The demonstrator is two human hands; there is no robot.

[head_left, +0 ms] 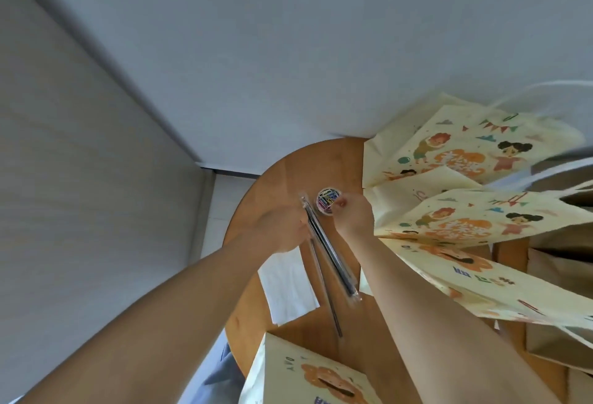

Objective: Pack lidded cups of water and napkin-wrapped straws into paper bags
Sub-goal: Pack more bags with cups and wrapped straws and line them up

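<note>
My left hand point(282, 230) grips a clear sleeve of dark straws point(330, 253) near its upper end, above the round wooden table point(276, 179). One dark straw point(324, 288) sticks out lower, pointing toward me. My right hand point(351, 216) reaches to a small round tub of coloured paper clips point(327, 201), its fingertips at the tub's rim. A white napkin point(285, 285) lies flat on the table beneath my arms. No lidded cup is in view.
Cream paper bags with cartoon prints stand at the right point(449, 153) point(465, 221), and another sits at the near edge point(308, 374). Plain brown bags point(558, 275) lie at the far right. Grey walls meet at the left.
</note>
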